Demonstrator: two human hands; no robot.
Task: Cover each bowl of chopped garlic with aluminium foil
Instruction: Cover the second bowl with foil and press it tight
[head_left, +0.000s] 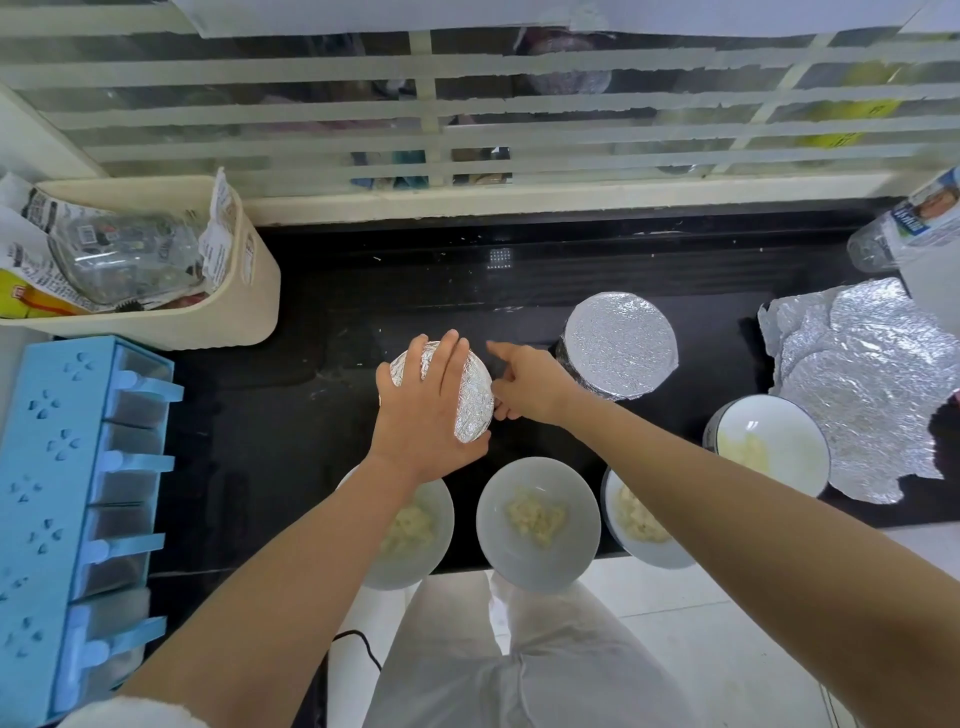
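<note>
Bottle label (930, 215) illegible near loose foil (862, 384).

Left grip (426, 410) lies flat; right grip (524, 389) curled, forefinger out.

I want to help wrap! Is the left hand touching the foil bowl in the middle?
Touching. The head view shows the left hand lying flat on top of the foil-covered bowl, fingers spread across the foil.

- A black counter (291, 415) stood below a window (467, 104) with frosted stripes.
- The floor (727, 649) had white tiles.
- A cream basket (249, 291) and a blue rack (62, 467) stood at the left.
- Daylight was soft.
</note>
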